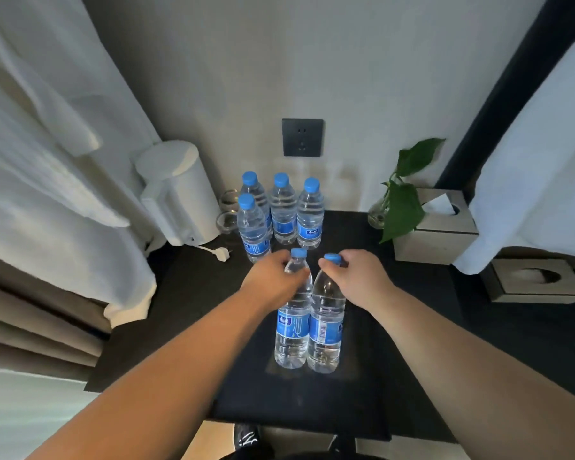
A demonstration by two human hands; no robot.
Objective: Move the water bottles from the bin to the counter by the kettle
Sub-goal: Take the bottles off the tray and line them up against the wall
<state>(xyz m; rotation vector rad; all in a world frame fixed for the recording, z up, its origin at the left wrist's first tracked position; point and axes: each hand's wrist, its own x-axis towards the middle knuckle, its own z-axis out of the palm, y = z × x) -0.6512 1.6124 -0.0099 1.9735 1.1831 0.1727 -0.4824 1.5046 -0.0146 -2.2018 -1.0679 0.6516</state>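
Observation:
Two clear water bottles with blue caps and blue labels stand side by side inside a dark bin (362,393) in front of me. My left hand (273,277) grips the neck of the left bottle (292,330). My right hand (356,277) grips the neck of the right bottle (326,327). Several more bottles of the same kind (283,210) stand upright on the dark counter (193,287) near the wall, just right of a white kettle (176,194).
Two glasses (228,212) sit between the kettle and the bottles. The kettle's plug (221,254) lies on the counter. A plant in a glass vase (399,200) and two tissue boxes (439,227) stand on the right. White robes hang at both sides. A wall socket (302,137) is behind.

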